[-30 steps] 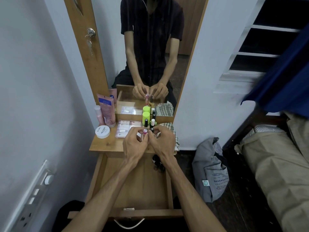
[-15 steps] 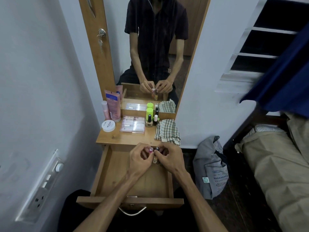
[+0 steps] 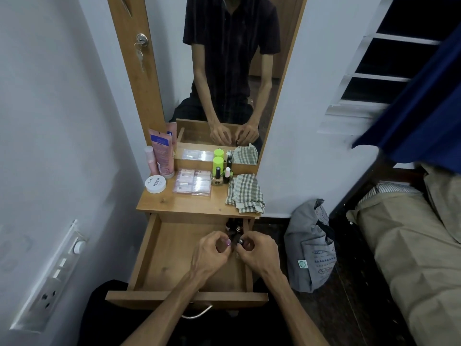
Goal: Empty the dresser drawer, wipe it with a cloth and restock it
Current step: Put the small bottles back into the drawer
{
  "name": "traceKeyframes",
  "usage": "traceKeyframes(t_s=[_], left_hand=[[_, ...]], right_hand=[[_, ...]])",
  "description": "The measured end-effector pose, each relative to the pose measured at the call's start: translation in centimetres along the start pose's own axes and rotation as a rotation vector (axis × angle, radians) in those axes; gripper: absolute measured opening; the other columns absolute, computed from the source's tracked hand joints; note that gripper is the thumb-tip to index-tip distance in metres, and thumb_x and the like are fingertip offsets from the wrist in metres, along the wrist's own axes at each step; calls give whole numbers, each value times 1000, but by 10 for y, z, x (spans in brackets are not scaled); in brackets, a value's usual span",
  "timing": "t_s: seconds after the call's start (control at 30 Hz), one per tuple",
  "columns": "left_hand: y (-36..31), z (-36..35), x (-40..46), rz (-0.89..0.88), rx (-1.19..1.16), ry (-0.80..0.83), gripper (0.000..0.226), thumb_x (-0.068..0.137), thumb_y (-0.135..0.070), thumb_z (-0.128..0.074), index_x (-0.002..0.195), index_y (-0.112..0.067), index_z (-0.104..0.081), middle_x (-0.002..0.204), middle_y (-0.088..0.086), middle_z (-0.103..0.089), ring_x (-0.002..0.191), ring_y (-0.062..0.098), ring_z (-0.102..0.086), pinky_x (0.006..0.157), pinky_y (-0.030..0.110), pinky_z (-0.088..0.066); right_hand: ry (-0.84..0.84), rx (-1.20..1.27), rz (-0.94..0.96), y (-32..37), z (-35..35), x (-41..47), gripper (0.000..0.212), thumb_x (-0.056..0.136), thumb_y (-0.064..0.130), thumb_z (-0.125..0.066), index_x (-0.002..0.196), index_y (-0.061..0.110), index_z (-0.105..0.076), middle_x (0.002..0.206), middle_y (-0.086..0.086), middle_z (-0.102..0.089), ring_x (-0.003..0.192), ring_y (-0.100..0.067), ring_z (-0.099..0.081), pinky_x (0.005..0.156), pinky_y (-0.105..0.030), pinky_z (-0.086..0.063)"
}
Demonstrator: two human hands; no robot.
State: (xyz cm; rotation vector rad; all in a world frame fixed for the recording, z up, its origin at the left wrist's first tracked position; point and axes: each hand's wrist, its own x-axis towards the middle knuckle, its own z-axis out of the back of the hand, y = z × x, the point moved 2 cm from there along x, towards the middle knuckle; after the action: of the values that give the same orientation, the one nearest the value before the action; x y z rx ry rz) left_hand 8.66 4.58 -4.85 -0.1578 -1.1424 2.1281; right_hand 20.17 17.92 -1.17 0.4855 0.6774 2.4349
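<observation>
**Both hands over the open drawer, a small bottle in each**

Pale walls close in on a narrow wooden dresser with a tall mirror [image 3: 232, 71] above its tabletop [image 3: 189, 204]. Below it the drawer [image 3: 174, 258] stands pulled out toward me, its wooden floor bare over the left and middle. At the far right corner, under the tabletop's edge, a few small dark bottles [image 3: 235, 227] stand together, partly in shadow.

My left hand [image 3: 210, 254] hangs over the drawer's right half, its grip narrow, fingers curled round a little bottle with a pink cap [image 3: 228, 242]. My right hand [image 3: 257, 253] sits just beside it, pinching a small bottle with a dark cap [image 3: 241, 241]. My knuckles hide both bottle bodies, so I cannot tell whether they touch the drawer floor.

On the tabletop, a checked cloth [image 3: 245, 193] lies crumpled at the right edge. Left of it stand a green-capped bottle [image 3: 218, 166] and some nail polish bottles [image 3: 222, 174], then a clear flat box [image 3: 193, 182], a round white jar [image 3: 155, 184], and a pink tube [image 3: 163, 156] against the mirror frame.

A socket panel [image 3: 50, 278] is on the left wall. A grey bag [image 3: 311, 248] slumps on the floor just right of the drawer, and a bed [image 3: 411, 245] lies beyond it.
</observation>
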Motion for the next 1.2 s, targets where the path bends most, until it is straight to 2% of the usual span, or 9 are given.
traceKeyframes(t_s=[0.1, 0.23, 0.4, 0.6, 0.67, 0.8, 0.93, 1.07, 1.2], left_hand=[[6, -5, 3, 33, 15, 18, 11, 74, -33, -73, 84, -30, -68, 80, -19, -67, 69, 0, -61, 62, 32, -55], [6, -11, 8, 18, 34, 59, 16, 77, -35, -71, 91, -28, -72, 86, -17, -70, 73, 1, -63, 66, 32, -57], [3, -17, 12, 3, 45, 65, 13, 82, -26, -76, 94, -23, -75, 88, -12, -73, 72, 5, -64, 66, 34, -58], [4, -20, 15, -6, 70, 55, 14, 85, -28, -76, 98, -22, -75, 88, -11, -73, 73, 4, -64, 67, 29, -58], [3, -21, 16, -7, 73, 56, 14, 85, -28, -77, 98, -23, -75, 89, -11, -73, 75, 2, -64, 67, 22, -56], [0, -21, 16, 31, 72, 66, 14, 84, -29, -79, 97, -25, -74, 90, -13, -73, 74, 0, -61, 64, 5, -41], [0, -21, 14, 51, 76, 77, 19, 82, -32, -80, 99, -26, -74, 92, -15, -73, 73, -2, -58, 63, 5, -39], [1, -20, 13, 38, 71, 71, 28, 79, -28, -83, 105, -24, -74, 99, -12, -74, 80, -1, -60, 70, 7, -40], [2, -15, 11, 21, 53, 24, 31, 81, -31, -82, 109, -22, -74, 101, -11, -74, 90, 3, -66, 77, 15, -47]], right_hand=[[11, -32, -6, -4, -5, 1, 24, 77, 52, -66, 82, 29, -72, 77, 13, -69, 68, -4, -61, 60, -19, -48], [14, -65, -14, -6, -10, 4, 20, 78, 47, -67, 83, 28, -72, 78, 12, -69, 67, -2, -55, 57, -11, -33], [-11, -73, -6, -5, -13, 8, 24, 81, 51, -66, 79, 28, -71, 74, 12, -66, 64, -1, -52, 54, -5, -24], [0, -85, -38, -6, -17, 9, 17, 80, 43, -69, 76, 27, -67, 70, 16, -52, 61, -2, -47, 53, -6, -23], [8, -80, -49, -6, -18, 8, 14, 79, 41, -69, 78, 27, -67, 71, 17, -51, 61, -1, -47, 54, -6, -24], [12, -85, -76, -8, -19, 6, 15, 79, 42, -68, 80, 27, -68, 72, 16, -50, 61, -2, -46, 54, -7, -22], [26, -94, -73, -8, -17, 5, 17, 81, 45, -68, 83, 29, -68, 75, 17, -51, 62, -3, -48, 54, -8, -24], [24, -82, -56, -7, -13, 2, 21, 81, 46, -70, 97, 32, -72, 82, 15, -61, 67, -2, -50, 56, -6, -27], [-23, -49, -38, -3, -8, 2, 21, 80, 46, -71, 96, 32, -73, 83, 13, -64, 66, -2, -52, 56, -6, -28]])
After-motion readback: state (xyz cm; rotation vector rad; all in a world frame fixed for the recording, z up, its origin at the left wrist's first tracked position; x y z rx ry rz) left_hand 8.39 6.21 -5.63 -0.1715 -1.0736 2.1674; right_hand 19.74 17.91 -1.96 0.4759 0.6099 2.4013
